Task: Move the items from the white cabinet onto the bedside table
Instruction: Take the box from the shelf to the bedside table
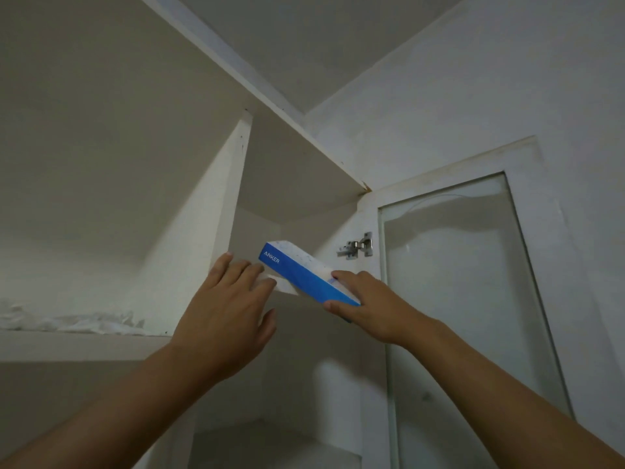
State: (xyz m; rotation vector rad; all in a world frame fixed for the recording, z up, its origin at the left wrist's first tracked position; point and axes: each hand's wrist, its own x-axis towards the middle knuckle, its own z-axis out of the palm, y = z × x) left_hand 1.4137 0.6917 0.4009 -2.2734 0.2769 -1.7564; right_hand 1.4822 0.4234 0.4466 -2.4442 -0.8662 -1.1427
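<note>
A blue and white Anker box (302,275) is held up in front of the open white cabinet (233,198), tilted with its far end raised. My right hand (365,302) grips the box's near end, thumb on top and fingers under it. My left hand (230,309) is raised beside the box, its fingers spread and resting on a white thing at the shelf edge just left of the box. What that white thing is I cannot tell. The bedside table is out of view.
The cabinet's glass door (463,299) stands open on the right, with a metal hinge (356,247) by the box. A shelf (84,345) on the left holds crumpled white plastic (71,321). A lower shelf (270,441) shows below the hands.
</note>
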